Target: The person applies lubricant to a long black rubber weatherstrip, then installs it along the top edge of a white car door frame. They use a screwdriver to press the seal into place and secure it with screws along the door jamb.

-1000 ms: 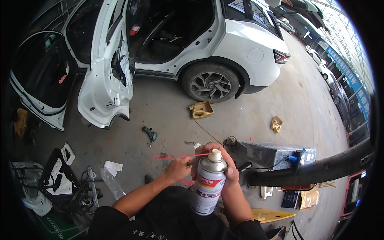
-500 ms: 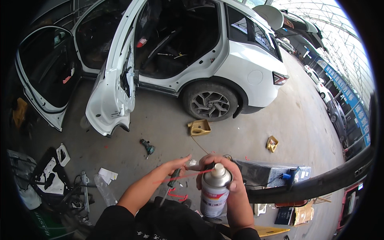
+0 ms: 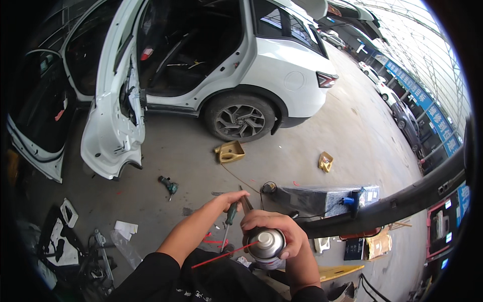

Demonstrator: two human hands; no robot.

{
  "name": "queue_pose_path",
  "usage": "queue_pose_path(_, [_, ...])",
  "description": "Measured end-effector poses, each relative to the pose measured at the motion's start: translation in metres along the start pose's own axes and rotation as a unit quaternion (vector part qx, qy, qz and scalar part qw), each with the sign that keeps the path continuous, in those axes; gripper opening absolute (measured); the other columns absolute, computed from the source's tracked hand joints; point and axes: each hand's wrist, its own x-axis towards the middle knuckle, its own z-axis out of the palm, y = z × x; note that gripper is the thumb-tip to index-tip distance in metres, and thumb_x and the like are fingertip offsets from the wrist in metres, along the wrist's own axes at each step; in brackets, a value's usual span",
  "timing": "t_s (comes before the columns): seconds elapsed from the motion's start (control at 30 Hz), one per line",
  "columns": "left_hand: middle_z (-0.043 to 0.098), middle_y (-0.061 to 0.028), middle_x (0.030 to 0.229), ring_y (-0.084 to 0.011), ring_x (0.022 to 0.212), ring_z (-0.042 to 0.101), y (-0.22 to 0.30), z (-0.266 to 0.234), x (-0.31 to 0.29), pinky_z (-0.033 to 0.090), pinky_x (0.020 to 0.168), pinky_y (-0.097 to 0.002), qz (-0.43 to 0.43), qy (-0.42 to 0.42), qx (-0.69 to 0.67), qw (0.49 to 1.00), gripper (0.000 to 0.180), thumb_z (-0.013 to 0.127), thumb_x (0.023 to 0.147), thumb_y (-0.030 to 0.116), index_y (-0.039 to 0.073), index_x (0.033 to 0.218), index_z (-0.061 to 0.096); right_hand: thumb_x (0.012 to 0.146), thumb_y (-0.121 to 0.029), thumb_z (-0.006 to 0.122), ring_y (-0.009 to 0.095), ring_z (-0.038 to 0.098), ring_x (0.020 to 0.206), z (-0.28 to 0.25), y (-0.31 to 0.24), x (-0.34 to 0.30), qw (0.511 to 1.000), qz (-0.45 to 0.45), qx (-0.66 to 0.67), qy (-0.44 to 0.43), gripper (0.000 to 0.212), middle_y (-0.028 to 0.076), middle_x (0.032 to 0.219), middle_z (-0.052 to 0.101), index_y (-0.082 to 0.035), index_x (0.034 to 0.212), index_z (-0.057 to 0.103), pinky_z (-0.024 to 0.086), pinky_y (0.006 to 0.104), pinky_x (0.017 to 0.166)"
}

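My left hand (image 3: 230,200) is closed around a screwdriver (image 3: 231,215) with a dark green handle, its metal shaft pointing down toward me. My right hand (image 3: 275,221) grips a spray can (image 3: 266,243). The can's white nozzle carries a thin red straw (image 3: 221,255) that slants down to the left across my dark clothing. Between my hands a narrow, tapered greyish-brown piece (image 3: 246,204) sticks up by my left fingertips. Its lower end is hidden behind my right fingers, so I cannot tell which hand holds it.
Ahead stands a white car (image 3: 282,75) with its doors open. On the floor lie a power tool (image 3: 168,186), two cut gold jugs (image 3: 230,151) (image 3: 325,161) and a film-wrapped panel (image 3: 322,197). A long black bar (image 3: 392,206) crosses at the right; loose parts (image 3: 63,236) lie left.
The can has tipped so its top faces me, and its straw has swung lower. The tapered piece now shows between my hands. The surroundings have shifted left in view.
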Motion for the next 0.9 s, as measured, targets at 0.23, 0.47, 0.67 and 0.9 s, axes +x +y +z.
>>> queue_pose_path(0.23, [0.044,-0.0033,0.057,-0.0159,0.042,0.043,0.044,0.027,0.014,0.042,0.040,-0.0329,0.146,0.115,-0.068,0.980,0.031,0.064,0.085,0.033,0.009,0.071,0.048,0.077,-0.056,0.065,0.033,0.064,0.087,-0.001,-0.033,-0.129,0.932,-0.085,-0.004,0.352,0.085,0.033,0.129,0.047,0.004,0.133,0.043,0.055,0.0432,0.069])
queue_pose_path(0.47, [0.044,-0.0033,0.058,-0.0155,0.046,0.045,0.062,0.014,-0.021,0.040,0.041,-0.0331,0.249,0.175,-0.055,0.951,0.031,0.057,0.086,0.031,0.006,0.072,0.047,0.088,-0.048,0.056,0.032,0.063,0.081,0.014,-0.034,-0.279,0.688,-0.125,-0.007,0.715,0.065,0.020,0.109,0.058,-0.010,0.137,0.035,0.055,0.0434,0.066])
queue_pose_path(0.67, [0.050,-0.0036,0.059,-0.0142,0.044,0.047,0.050,0.001,-0.045,0.041,0.041,-0.0320,0.336,0.148,0.017,0.930,0.035,0.053,0.092,0.036,0.006,0.075,0.050,0.089,-0.044,0.056,0.028,0.066,0.084,0.037,-0.032,-0.268,0.664,-0.043,-0.158,0.730,0.071,0.020,0.114,0.058,-0.011,0.145,0.027,0.056,0.0362,0.070])
queue_pose_path(0.9, [0.049,-0.0031,0.060,-0.0139,0.044,0.046,0.041,0.001,-0.070,0.039,0.040,-0.0297,0.345,0.121,0.017,0.931,0.022,0.049,0.091,0.029,0.008,0.085,0.051,0.078,-0.037,0.075,0.022,0.063,0.086,0.047,-0.016,-0.241,0.751,0.053,-0.174,0.635,0.077,0.016,0.116,0.057,-0.004,0.136,0.036,0.052,0.0339,0.072])
